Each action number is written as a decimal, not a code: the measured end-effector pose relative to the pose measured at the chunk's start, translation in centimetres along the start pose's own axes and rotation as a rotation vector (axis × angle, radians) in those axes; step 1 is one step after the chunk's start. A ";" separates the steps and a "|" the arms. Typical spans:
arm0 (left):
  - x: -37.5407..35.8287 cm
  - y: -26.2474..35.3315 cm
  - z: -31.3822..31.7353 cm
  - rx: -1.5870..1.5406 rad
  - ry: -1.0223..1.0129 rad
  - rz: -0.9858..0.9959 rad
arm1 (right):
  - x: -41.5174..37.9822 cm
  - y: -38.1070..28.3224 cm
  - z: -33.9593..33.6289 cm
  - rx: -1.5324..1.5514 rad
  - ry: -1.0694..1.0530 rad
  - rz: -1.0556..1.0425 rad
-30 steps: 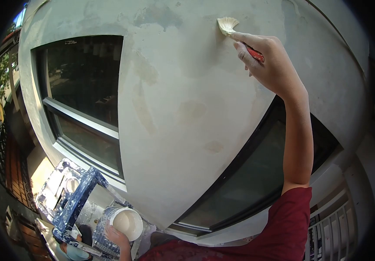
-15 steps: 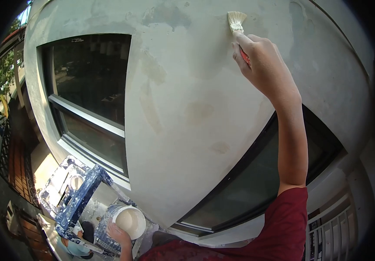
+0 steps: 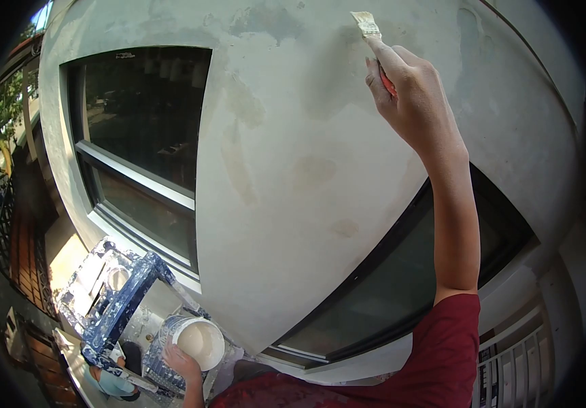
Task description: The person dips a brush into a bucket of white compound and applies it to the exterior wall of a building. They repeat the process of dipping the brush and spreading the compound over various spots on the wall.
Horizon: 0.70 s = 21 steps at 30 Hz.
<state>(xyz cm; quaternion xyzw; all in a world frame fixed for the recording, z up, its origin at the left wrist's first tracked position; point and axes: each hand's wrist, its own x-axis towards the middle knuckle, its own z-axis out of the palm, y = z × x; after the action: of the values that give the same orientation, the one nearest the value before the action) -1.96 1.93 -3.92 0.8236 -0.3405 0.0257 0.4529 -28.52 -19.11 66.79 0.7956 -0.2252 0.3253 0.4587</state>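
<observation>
High on the pale grey wall (image 3: 276,183), my right hand (image 3: 415,95) is closed around the red handle of a paintbrush (image 3: 368,26). Its whitish bristles point up and left, right at the wall surface, and a shadow falls beside them. Low in the view, my left hand (image 3: 183,362) grips the near side of a paint bucket (image 3: 169,329), fingers at the rim. Cream-white paint (image 3: 200,344) shows inside the bucket, which is tilted toward me.
A paint-spattered blue ladder (image 3: 119,306) stands at lower left, with a small round container (image 3: 117,277) on its top. Below it, another person (image 3: 109,382) in light blue is partly visible. Dark windows (image 3: 140,122) flank the wall; a white railing (image 3: 517,370) is at lower right.
The brush has shifted slightly up and left, and its bristles now look narrower and bent to the left. My left hand keeps hold of the bucket.
</observation>
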 end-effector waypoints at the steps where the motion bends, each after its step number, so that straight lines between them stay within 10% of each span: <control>1: -0.1 0.1 -0.1 0.001 0.000 -0.003 | -0.4 0.2 1.1 0.002 -0.001 -0.002; 5: 0.3 0.3 -0.1 -0.020 -0.003 0.005 | -0.5 -1.6 1.3 -0.253 -0.307 0.000; 7: 0.3 -0.2 -0.3 -0.018 -0.005 0.007 | 0.2 -2.6 -1.0 0.156 -0.364 0.049; 12: 0.1 -0.3 0.1 -0.005 0.005 -0.002 | -1.5 -1.5 4.0 -0.456 -0.308 0.039; 15: 0.1 0.1 -0.2 -0.024 -0.017 -0.034 | -0.8 -3.5 0.7 -0.045 -0.566 0.054; 19: -0.1 0.0 0.1 -0.039 -0.016 -0.042 | -1.0 -2.3 2.0 -0.119 -0.046 -0.026; 21: -0.2 -0.3 0.3 -0.022 0.015 -0.004 | -2.0 -2.1 3.6 -0.153 -0.202 -0.019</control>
<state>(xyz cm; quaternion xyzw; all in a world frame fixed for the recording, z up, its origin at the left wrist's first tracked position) -1.98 1.95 -4.37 0.8189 -0.3360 0.0270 0.4645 -27.36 -21.11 62.79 0.7890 -0.2870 0.2212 0.4962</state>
